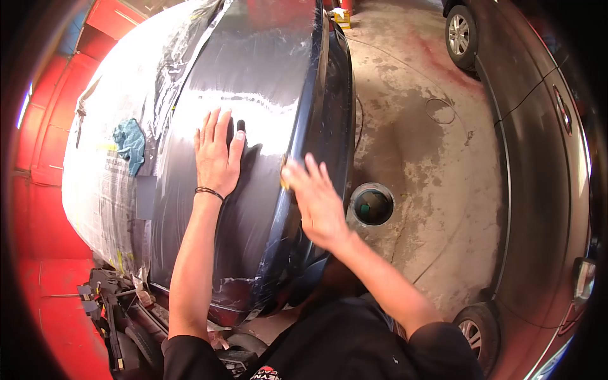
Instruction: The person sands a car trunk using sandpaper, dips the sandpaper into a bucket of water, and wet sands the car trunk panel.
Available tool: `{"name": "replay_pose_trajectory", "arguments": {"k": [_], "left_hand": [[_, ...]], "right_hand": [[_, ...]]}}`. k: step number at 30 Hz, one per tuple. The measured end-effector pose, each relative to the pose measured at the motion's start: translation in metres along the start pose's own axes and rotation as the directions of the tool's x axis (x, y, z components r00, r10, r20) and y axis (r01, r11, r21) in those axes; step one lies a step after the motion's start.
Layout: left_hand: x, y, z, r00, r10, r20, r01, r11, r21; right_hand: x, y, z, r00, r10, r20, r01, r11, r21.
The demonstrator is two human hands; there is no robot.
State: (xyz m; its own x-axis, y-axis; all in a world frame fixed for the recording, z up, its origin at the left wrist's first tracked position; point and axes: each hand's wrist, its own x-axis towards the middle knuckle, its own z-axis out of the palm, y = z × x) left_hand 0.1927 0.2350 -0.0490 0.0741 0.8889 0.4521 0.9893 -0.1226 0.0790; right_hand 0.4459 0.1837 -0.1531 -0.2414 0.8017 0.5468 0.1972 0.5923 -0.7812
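My left hand [217, 156] lies, fingers slightly spread, on one panel [246, 73]; my right hand [318, 206] touches one yellow piece [284, 183], if pinching, I cannot tell.

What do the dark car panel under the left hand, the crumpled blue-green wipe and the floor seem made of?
Dark car panel: likely painted metal, smooth, fairly glossy, from the bright glare; plastic isn't ruled out.
Blue-green wipe: fabric or paper, matte, softly folded; I can't tell which.
Floor: probably concrete, mostly dull, with blotchy stains.

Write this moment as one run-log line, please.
left hand: palm-down on dark car panel | right hand: holding yellowish item, panel edge | teal cloth: on masking sheet
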Motion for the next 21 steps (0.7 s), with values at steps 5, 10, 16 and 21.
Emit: {"name": "replay_pose_trajectory", "arguments": {"k": [5,10,16,21], "left_hand": [[-0.003,0.004,0.001,1.000,0.028,-0.005,-0.028,0.998,0.049],[-0.002,0.008,-0.001,1.000,0.026,0.006,-0.026,0.996,0.088],[-0.006,0.009,-0.001,1.000,-0.014,-0.019,0.015,0.997,0.072],[-0.003,0.010,-0.004,1.000,-0.024,0.007,0.023,0.997,0.078]], "right_hand": [[0.059,0.042,-0.012,0.997,-0.075,0.016,0.077,0.975,-0.208],[0.125,0.064,-0.018,0.997,0.079,0.002,-0.079,0.992,-0.097],[0.010,0.003,-0.008,0.995,-0.006,0.095,0.022,0.985,-0.171],[0.093,0.051,-0.025,0.996,-0.044,0.082,0.067,0.949,-0.309]]}}
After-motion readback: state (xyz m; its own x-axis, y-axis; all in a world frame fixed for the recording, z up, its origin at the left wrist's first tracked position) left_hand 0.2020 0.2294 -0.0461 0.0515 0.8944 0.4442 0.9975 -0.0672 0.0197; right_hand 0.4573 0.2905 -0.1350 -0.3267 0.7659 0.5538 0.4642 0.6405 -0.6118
